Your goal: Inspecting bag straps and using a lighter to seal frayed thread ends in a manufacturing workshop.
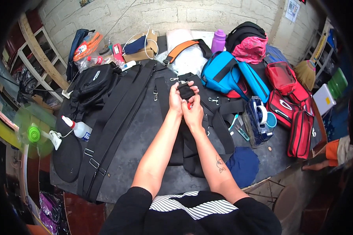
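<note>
Just above frame centre, the left hand [175, 98] and right hand [193, 111] are grasping a squarish black fabric piece [186, 92].

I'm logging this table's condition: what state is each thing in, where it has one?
Black strap piece: bunched, in the left hand and against the right hand
Small red item: mostly hidden by the right hand
Fan: apparently spinning, blades blurred
Purple bottle: upright, lid on
Long black straps: laid out lengthwise
Broom: bristles down
</note>
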### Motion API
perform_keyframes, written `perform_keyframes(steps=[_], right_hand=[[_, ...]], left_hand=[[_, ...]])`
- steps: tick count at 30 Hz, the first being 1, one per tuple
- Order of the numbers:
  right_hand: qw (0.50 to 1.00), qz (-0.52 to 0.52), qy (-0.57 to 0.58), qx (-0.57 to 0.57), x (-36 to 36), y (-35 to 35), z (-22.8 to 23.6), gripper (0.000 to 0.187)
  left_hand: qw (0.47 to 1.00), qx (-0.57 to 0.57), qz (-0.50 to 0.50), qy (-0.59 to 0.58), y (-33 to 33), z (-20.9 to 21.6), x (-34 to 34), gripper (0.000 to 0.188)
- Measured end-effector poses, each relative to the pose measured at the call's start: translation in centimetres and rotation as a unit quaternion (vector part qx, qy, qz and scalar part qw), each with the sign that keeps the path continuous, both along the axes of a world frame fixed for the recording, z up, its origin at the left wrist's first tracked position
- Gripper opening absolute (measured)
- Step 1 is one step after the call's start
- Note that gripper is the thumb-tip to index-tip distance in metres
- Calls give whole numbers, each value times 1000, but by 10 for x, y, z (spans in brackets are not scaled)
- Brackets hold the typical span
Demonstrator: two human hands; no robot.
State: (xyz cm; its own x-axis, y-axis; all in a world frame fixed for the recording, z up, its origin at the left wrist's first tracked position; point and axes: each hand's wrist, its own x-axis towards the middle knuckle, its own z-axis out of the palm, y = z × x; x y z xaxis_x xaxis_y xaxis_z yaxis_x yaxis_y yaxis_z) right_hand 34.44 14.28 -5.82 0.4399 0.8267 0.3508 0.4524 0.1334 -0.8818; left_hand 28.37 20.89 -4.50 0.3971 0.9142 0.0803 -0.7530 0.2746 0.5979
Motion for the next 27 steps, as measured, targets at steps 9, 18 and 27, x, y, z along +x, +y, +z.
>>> perform_keyframes(steps=[9, 18, 27], right_hand=[[1000, 0, -13, -14, 2, 10, 21, 30], [1000, 20, -19, -8, 1, 7, 23, 30], [1000, 16, -18, 1, 4, 2, 15, 31]], left_hand=[[1000, 14, 9, -13, 7, 20, 1, 52], [1000, 11, 8, -12, 2, 25, -5, 49], [1000, 9, 1, -20, -4, 21, -3, 54]])
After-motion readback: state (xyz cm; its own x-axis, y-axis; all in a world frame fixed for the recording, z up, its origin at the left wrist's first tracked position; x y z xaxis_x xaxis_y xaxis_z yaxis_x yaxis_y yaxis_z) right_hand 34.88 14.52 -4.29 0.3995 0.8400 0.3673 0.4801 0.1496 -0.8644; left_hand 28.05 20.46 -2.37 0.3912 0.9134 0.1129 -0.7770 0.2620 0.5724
